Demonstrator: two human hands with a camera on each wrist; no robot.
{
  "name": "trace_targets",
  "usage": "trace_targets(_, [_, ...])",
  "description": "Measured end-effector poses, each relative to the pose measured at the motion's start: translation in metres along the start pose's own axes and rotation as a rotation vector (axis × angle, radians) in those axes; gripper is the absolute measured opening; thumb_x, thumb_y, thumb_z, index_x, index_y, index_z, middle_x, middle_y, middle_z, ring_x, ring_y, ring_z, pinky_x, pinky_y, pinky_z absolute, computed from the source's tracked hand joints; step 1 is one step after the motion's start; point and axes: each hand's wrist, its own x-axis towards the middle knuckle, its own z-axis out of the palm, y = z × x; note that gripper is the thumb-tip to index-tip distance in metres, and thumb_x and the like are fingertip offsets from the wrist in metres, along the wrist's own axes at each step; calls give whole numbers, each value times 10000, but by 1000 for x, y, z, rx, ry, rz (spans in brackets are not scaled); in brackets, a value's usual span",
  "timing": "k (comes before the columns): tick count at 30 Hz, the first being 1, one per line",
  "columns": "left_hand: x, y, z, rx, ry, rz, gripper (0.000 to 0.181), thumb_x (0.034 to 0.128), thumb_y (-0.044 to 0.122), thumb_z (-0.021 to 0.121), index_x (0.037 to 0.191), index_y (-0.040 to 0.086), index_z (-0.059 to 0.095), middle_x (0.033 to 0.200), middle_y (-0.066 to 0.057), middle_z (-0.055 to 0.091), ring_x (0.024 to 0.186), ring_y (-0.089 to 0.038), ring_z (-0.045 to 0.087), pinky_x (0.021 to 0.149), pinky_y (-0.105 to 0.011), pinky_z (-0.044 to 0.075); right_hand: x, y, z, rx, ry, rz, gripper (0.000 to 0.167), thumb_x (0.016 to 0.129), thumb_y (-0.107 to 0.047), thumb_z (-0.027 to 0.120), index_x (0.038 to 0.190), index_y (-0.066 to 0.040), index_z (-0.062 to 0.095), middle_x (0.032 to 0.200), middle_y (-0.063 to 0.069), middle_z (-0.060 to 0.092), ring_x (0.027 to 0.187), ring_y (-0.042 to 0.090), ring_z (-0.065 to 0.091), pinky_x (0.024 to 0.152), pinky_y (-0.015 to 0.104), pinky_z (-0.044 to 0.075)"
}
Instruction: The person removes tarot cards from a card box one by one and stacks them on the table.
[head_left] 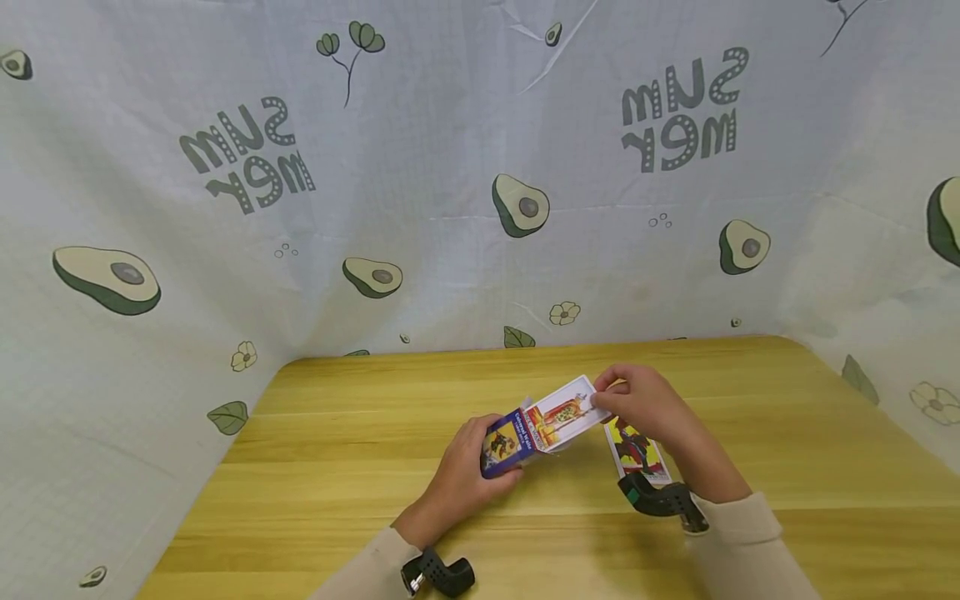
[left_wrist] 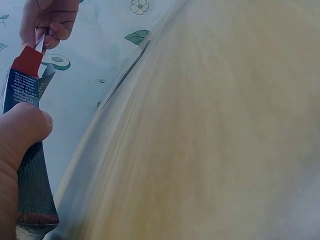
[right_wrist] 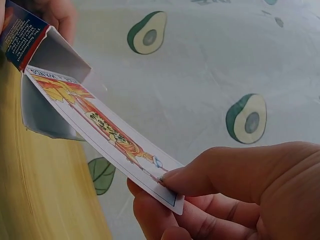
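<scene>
My left hand (head_left: 467, 467) grips a blue tarot card box (head_left: 502, 446), thumb along its near side and fingers behind. The box's open end faces right, its flaps (right_wrist: 45, 112) spread in the right wrist view. A tarot card (head_left: 566, 412) with a seated figure and red and yellow colours slants up at the box's mouth, its lower end at or inside the opening. My right hand (head_left: 645, 404) pinches the card's far end between thumb (right_wrist: 200, 175) and fingers. Below that hand, another card (head_left: 633, 450) with a yellow picture lies on the table, partly covered by the wrist camera.
The wooden table (head_left: 337, 433) runs back to a pale curtain (head_left: 450, 167) printed with avocados, which also hangs at both sides. A black wrist camera (head_left: 450, 575) is strapped to the left wrist and another (head_left: 656, 496) to the right.
</scene>
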Motion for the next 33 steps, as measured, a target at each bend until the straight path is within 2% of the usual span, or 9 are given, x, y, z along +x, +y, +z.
trace_targets(7, [0, -1, 1, -4, -1, -3, 736, 793, 377, 777, 1391, 149, 412, 1255, -30, 529, 1033, -115, 498, 873, -318, 466, 0, 3, -9, 11, 7, 7, 265, 905, -142, 631, 1060, 63, 564, 910, 173, 685, 684, 201, 603, 623, 347, 537])
trace_targets(13, [0, 0, 0, -11, 1, 1, 751, 790, 358, 784, 1392, 99, 417, 1243, -33, 531, 1021, -119, 501, 867, -315, 468, -2, 7, -18, 22, 22, 22, 266, 916, -138, 617, 1079, 63, 552, 913, 160, 681, 725, 227, 610, 633, 330, 525])
trace_targets(20, [0, -1, 0, -7, 7, 8, 757, 784, 349, 790, 1387, 76, 422, 1229, -39, 539, 1009, -118, 501, 856, -306, 468, -4, 9, -20, 55, 46, 74, 301, 956, -154, 571, 1137, 78, 508, 988, 232, 644, 733, 240, 637, 657, 311, 554])
trace_targets(33, [0, 0, 0, -21, 10, 4, 737, 779, 327, 797, 1378, 99, 433, 1210, -19, 545, 996, -110, 502, 848, -300, 466, -3, 13, -23, 158, 84, 78, 302, 1000, -124, 446, 1213, 88, 430, 1072, 306, 582, 728, 243, 641, 671, 318, 561])
